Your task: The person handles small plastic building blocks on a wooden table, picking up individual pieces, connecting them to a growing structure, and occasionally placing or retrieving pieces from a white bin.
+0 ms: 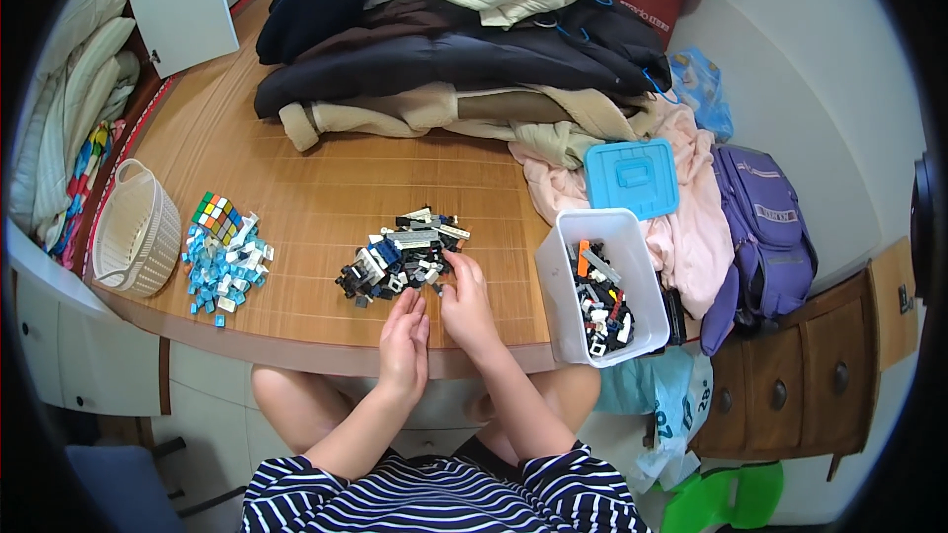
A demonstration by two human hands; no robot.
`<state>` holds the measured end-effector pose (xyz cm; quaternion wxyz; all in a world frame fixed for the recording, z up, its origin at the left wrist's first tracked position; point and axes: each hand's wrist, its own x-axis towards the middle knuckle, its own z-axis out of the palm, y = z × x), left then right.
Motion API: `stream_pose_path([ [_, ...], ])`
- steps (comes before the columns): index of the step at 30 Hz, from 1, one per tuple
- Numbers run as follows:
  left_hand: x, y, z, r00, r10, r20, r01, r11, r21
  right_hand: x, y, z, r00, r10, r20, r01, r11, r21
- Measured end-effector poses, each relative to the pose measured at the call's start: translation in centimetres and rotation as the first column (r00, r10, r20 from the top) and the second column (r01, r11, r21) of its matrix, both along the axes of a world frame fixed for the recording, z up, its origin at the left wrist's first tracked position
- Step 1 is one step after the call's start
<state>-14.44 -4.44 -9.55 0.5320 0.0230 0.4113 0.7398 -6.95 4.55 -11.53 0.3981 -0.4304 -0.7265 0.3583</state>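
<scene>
I judge piece-picking from the brick pile point(400, 265) near the table's front edge point(306, 340) — left hand point(403, 347) unclenched, right hand point(468, 308) pinching or not, cannot tell — next wants precise fingertips.

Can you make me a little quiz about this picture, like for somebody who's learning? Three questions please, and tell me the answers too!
1. True or false: the blue lid is shut on the white tub.

2. Which is nearest the right hand?
a) the purple backpack
b) the black, grey and white brick pile
c) the puzzle cube

3. Fill in: the cream basket is on the person's ____ side.

Key:
1. False; the tub is open and the lid lies on pink cloth.
2. b
3. left
</scene>
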Motion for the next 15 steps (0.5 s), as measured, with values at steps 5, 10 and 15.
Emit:
stream_pose_path([
  [5,-0.3,0.7,-0.4,0.999,-0.018,0.041,0.017,1.0,0.013,-0.9,0.9,-0.4,0.987,-0.008,0.16,0.002,0.999,0.04],
  [10,-0.4,0.9,-0.4,0.998,-0.031,0.06,0.03,0.999,0.016,-0.7,-0.4,0.5,0.982,0.004,0.187,-0.014,0.999,0.05],
  [15,0.0,0.9,-0.6,0.998,-0.008,0.065,0.006,0.999,0.036,-0.1,-1.9,0.1,0.997,0.029,0.069,-0.024,0.998,-0.065],
])
